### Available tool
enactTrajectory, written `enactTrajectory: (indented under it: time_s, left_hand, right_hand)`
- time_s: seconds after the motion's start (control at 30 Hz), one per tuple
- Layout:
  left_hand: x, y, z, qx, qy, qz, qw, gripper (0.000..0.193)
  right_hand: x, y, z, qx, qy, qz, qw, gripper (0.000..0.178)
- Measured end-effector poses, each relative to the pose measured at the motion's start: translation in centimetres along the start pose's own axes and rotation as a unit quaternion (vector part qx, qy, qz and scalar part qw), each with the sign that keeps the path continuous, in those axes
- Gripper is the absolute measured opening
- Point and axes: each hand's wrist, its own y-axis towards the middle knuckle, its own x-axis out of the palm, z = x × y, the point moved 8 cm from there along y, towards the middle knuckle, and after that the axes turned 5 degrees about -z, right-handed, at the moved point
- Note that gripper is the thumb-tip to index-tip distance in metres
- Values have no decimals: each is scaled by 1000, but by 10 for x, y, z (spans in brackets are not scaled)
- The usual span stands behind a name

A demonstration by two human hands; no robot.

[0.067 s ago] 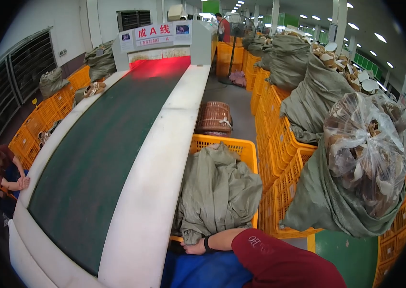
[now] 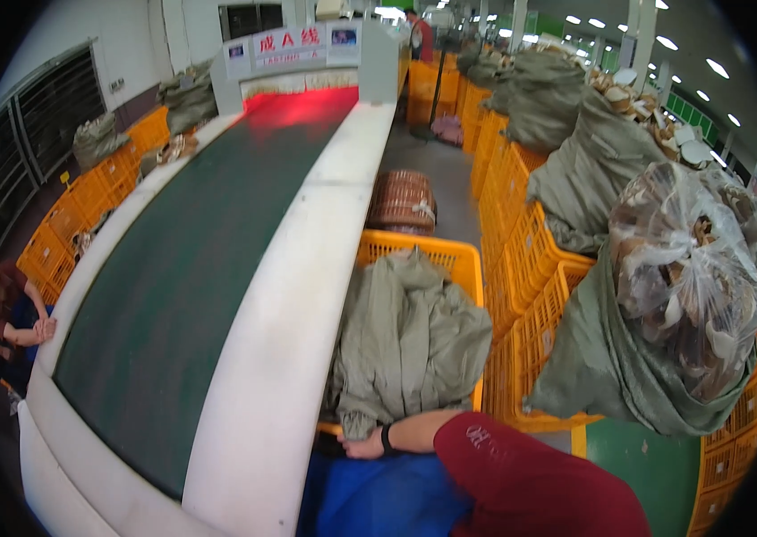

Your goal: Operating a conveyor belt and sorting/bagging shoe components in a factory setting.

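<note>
My right hand (image 2: 362, 445) rests low in the head view, beside the bottom edge of a grey-green cloth sack (image 2: 414, 340). A black band circles its wrist, and a dark red sleeve covers the upper arm. Most of its fingers are hidden or blurred, so whether it grips the sack or only touches it cannot be seen. The sack lies bunched in a yellow plastic crate (image 2: 461, 258), hiding whatever is inside. Blue cloth (image 2: 387, 497) spreads below the hand. My left hand is out of the picture.
A dark green conveyor belt (image 2: 182, 268) with a white border (image 2: 280, 259) runs along my left. At its far left edge sits another person (image 2: 3, 295). Stacked yellow crates (image 2: 531, 349) carry full sacks and a clear bag of shoe parts (image 2: 687, 277). A brown basket (image 2: 404, 201) stands ahead.
The whole scene has slid slightly upward in the picture. My right hand keeps its place by the sack.
</note>
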Motion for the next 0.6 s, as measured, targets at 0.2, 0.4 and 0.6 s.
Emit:
enactTrajectory:
  time_s: [0.2,0.4,0.6]
  left_hand:
    - [7,-3,-2,12,15,19,1000,44]
    - [12,-3,-6,-5,6,2,1000,48]
    - [18,-3,-9,-18,-13,-14,1000,49]
  right_hand:
    - [-3,-4,0,-1,35,2,999,14]
    - [-8,-4,1,7,48,-15,999,17]
    - [-10,-6,2,10,59,5,998,16]
